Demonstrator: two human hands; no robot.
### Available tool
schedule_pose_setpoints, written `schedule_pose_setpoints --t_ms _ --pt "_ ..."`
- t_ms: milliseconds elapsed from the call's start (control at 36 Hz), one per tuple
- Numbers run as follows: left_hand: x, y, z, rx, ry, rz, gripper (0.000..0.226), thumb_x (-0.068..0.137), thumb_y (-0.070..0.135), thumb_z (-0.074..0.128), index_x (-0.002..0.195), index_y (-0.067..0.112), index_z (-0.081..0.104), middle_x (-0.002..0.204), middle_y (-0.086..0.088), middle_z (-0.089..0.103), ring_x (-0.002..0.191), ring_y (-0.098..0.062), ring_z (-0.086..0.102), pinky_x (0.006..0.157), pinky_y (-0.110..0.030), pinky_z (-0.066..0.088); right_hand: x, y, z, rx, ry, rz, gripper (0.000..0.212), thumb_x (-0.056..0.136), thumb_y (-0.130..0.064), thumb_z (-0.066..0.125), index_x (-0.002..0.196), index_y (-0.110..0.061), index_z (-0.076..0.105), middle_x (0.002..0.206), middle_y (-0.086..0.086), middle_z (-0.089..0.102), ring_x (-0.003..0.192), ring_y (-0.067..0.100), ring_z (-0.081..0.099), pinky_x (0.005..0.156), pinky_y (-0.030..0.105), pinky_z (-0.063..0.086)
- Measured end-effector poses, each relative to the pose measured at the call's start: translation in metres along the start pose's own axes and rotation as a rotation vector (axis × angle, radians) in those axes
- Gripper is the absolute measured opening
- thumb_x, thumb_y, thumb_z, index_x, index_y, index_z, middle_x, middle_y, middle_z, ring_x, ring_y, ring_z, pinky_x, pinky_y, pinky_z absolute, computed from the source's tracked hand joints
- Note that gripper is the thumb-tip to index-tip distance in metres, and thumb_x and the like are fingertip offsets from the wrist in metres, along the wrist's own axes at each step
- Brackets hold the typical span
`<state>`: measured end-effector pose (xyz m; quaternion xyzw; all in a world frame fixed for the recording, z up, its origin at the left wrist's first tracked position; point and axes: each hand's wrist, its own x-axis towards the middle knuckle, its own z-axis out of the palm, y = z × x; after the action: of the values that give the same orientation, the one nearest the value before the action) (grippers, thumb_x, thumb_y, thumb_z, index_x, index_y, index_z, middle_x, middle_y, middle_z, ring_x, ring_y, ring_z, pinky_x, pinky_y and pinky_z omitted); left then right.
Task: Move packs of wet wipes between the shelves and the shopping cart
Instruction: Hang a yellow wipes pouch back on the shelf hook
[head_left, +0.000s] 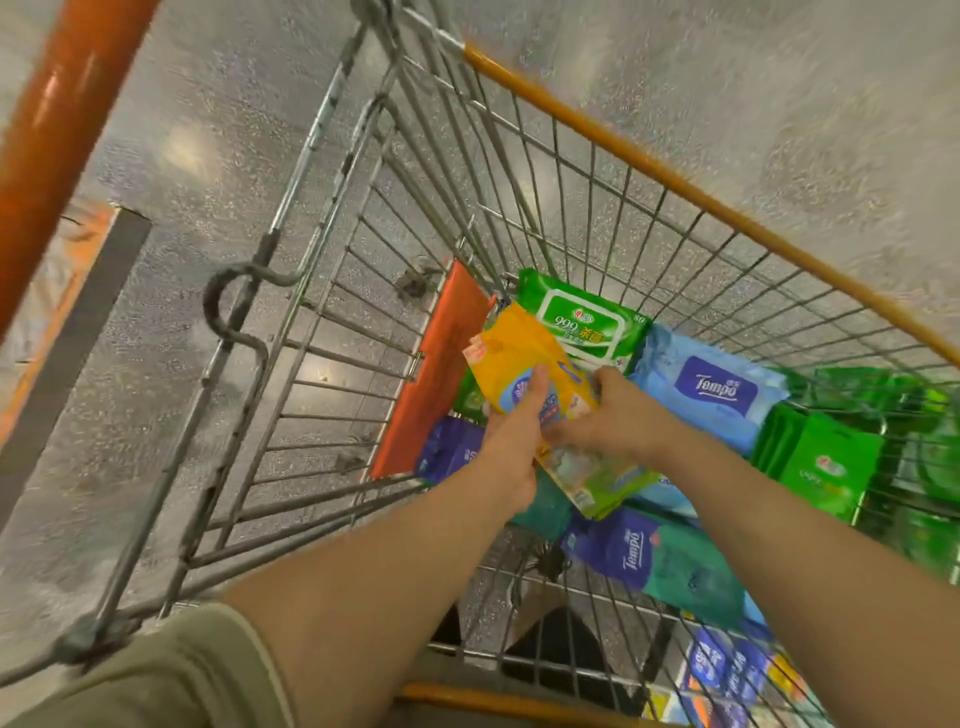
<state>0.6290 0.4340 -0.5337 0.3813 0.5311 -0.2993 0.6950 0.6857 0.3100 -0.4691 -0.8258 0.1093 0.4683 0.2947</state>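
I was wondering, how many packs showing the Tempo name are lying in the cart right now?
2. A light blue Tempo pack lies against the cart's far side, right of the hands; a dark blue one lies nearer, below the right forearm. Others may be hidden.

I see the silver wire shopping cart (332, 291) is open at the top, so a hand can go straight down into it. Its wire walls block the sides. The far half of the cart floor is bare, with lots of room. The near half is crowded: a green pack of wipes (582, 322), a light blue Tempo pack (711, 395) and bright green packs (826, 462) lie close together. An orange plastic flap (441, 374) stands by the left wall. Both arms fill the middle.
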Motion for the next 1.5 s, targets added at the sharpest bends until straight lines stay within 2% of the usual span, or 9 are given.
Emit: schedule_pose_setpoints --t_ms 56,167,278,500,667,833,1083,1306,1500 --pt "-0.034 0.014 0.004 0.057 -0.021 0.010 0.134 0.037 0.092 0.078 0.150 0.028 0.043 0.130 0.000 0.067 0.103 -0.019 0.073 0.085 -0.042 0.062 -0.015 -0.001 -0.001 0.072 0.054 -0.003 0.068 0.072 -0.046 0.086 0.119 -0.022 0.044 0.099 -0.015 0.057 0.080 -0.003 0.057 0.053 0.018 0.042" --pt "-0.094 0.026 0.007 0.197 -0.067 0.132 0.039 0.083 0.063 0.072 0.100 0.034 0.052 0.115 0.006 0.067 0.101 -0.011 0.065 0.081 -0.029 0.051 -0.046 -0.003 -0.005 0.326 0.130 -0.015 0.054 0.074 -0.045 0.086 0.114 -0.030 0.054 0.100 -0.013 0.069 0.073 -0.005 0.068 0.061 0.019 0.055" --pt "-0.106 0.012 0.002 0.315 -0.079 0.242 0.099 0.038 0.091 0.078 0.113 0.031 0.054 0.127 -0.002 0.063 0.118 -0.023 0.063 0.100 -0.046 0.053 -0.084 -0.006 -0.003 0.602 0.181 -0.027 0.034 0.081 -0.032 0.083 0.109 -0.026 0.063 0.090 -0.009 0.075 0.067 -0.001 0.071 0.055 0.017 0.054" --pt "-0.178 0.005 0.006 0.347 -0.374 0.282 0.060 0.088 0.039 0.075 0.133 0.030 0.037 0.124 0.002 0.065 0.104 -0.015 0.070 0.083 -0.035 0.059 -0.163 -0.003 0.015 1.037 0.266 -0.057 0.028 0.093 -0.023 0.067 0.119 -0.014 0.071 0.110 0.011 0.077 0.100 0.034 0.073 0.090 0.049 0.058" --pt "-0.211 -0.008 0.020 0.454 -0.468 0.306 0.113 0.056 0.077 0.080 0.152 0.039 0.033 0.138 0.006 0.064 0.119 -0.018 0.066 0.102 -0.052 0.053 -0.214 0.006 0.021 1.150 0.468 -0.053 0.024 0.095 -0.032 0.066 0.115 -0.020 0.069 0.094 -0.007 0.079 0.085 0.014 0.076 0.070 0.031 0.061" --pt "-0.253 -0.027 0.038 0.520 -0.623 0.274 0.038 0.094 0.031 0.070 0.130 0.019 0.064 0.115 -0.007 0.077 0.105 -0.028 0.074 0.094 -0.052 0.058 -0.273 0.019 0.023 1.308 0.596 -0.056 0.031 0.094 -0.033 0.067 0.121 -0.017 0.067 0.107 0.007 0.078 0.099 0.030 0.075 0.093 0.053 0.057" --pt "-0.322 -0.090 0.071 0.674 -0.826 0.286 0.041 0.091 0.025 0.071 0.129 0.014 0.062 0.106 -0.009 0.079 0.093 -0.026 0.077 0.070 -0.037 0.063 -0.364 0.064 0.038 1.482 0.922 -0.148 0.025 0.095 -0.021 0.064 0.118 -0.011 0.066 0.090 0.004 0.079 0.077 0.019 0.077 0.057 0.028 0.058" --pt "-0.392 -0.182 0.060 0.857 -1.055 0.236 0.055 0.088 0.038 0.075 0.135 0.014 0.059 0.118 -0.012 0.075 0.108 -0.032 0.072 0.098 -0.056 0.055 -0.460 0.119 0.094 1.556 1.175 -0.181 0.046 0.089 -0.037 0.072 0.128 -0.014 0.064 0.107 0.009 0.077 0.095 0.028 0.076 0.077 0.040 0.062" --pt "-0.458 -0.274 0.022 1.054 -1.244 0.237 0.028 0.103 0.025 0.054 0.127 0.012 0.060 0.083 0.009 0.079 0.075 -0.007 0.076 0.055 -0.021 0.056 -0.557 0.160 0.178 1.670 1.375 -0.237 0.031 0.094 -0.035 0.065 0.122 -0.020 0.066 0.103 0.002 0.079 0.090 0.020 0.077 0.066 0.032 0.061"
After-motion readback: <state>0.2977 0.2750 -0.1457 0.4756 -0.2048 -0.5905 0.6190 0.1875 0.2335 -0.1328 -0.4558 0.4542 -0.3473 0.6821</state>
